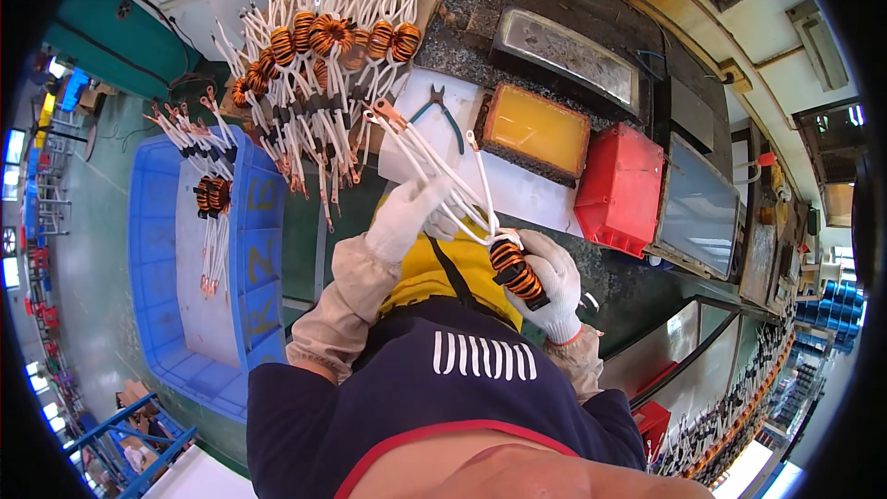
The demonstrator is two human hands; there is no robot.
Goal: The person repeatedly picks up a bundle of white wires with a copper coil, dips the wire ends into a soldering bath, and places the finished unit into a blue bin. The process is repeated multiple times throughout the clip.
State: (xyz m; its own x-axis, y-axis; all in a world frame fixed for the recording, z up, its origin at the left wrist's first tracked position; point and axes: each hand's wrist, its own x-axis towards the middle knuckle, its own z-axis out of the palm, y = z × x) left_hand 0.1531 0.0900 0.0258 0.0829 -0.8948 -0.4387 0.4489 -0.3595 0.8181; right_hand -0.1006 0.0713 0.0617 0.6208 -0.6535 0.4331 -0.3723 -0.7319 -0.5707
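Observation:
In my right hand (552,285), in a white glove, is a ring-shaped coil (517,273) wound with orange copper wire and dark bands. Long white leads (418,146) run up and left from it and end in copper-coloured lugs (386,112). My left hand (407,219), also gloved, is closed around the leads partway along, its fingertips partly hidden. One lead (482,176) stands apart to the right of the others. Beyond my hands, cutting pliers (439,116) with dark teal handles lie spread on a white sheet on the bench.
Several similar coils (330,34) with white leads are heaped on the bench at far left. A blue crate (152,259) at left holds another coil (212,196). At right stand a yellow-topped block (538,129), a red bin (617,189) and a metal-framed rectangular tank (565,57).

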